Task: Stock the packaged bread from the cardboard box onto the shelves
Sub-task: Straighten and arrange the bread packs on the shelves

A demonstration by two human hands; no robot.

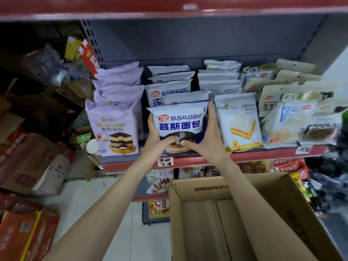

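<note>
While upright, label facing out, bread packet gripped by left hand, right hand.

The scene is lit evenly from above and in front, with moderate brightness and no hard shadows. Soft glare is seen on the glossy bread package held at the front edge of the shelf, and a pale highlight is reflected on the red upper shelf lip. The gaps between the package rows toward the back of the shelf are left in deep shadow, and the stacked cartons at the left are dimly lit. Strong wide-angle bending is shown at the frame borders. The packets at the right end of the shelf are smeared by blur, while the centre is rendered fairly sharp.
</note>
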